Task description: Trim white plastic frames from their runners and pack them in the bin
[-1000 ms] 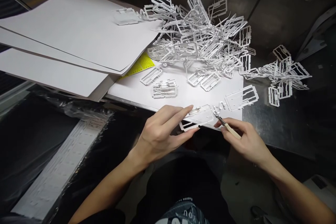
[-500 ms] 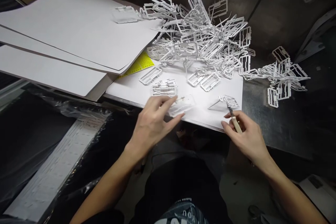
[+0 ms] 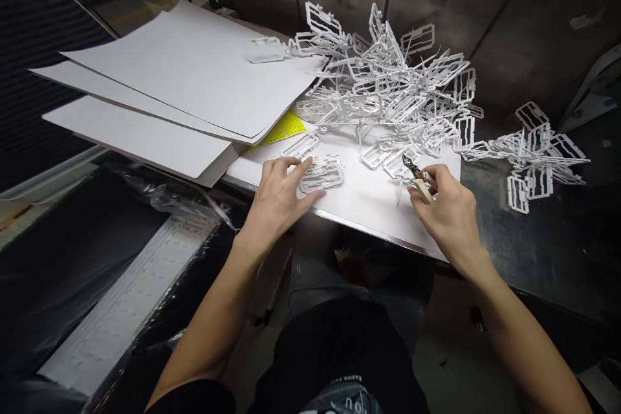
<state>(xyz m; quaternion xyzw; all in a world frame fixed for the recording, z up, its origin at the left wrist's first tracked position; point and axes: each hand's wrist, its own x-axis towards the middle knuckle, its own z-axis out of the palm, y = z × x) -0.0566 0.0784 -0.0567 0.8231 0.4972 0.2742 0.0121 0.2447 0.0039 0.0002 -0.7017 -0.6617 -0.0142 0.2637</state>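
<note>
My left hand (image 3: pixel 281 199) is at the left end of a small stack of white plastic frames (image 3: pixel 324 173), thumb and fingers apart around its near corner. Whether the fingertips touch the stack is hard to tell. My right hand (image 3: pixel 449 204) is closed around side cutters (image 3: pixel 420 186) with pale handles, their metal jaws pointing up and left. Just past the jaws lie loose white frames (image 3: pixel 373 156) at the front of a big tangled pile of white frames on sprues (image 3: pixel 392 87). A thin white sprue piece (image 3: pixel 398 194) shows beside my right fingers.
Large white sheets (image 3: pixel 194 71) lie stacked at the left, over a yellow perforated piece (image 3: pixel 286 128). A white sheet (image 3: pixel 359 204) covers the table's front. A smaller frame cluster (image 3: pixel 538 152) sits right on the dark tabletop (image 3: pixel 514 239). Black plastic wraps long pale strips (image 3: pixel 130 297) at lower left.
My left hand has moved left with a blurred clear-looking frame to the small stack, and its fingers are apart there. The cutters have swung up and left, toward the pile. The view has shifted.
</note>
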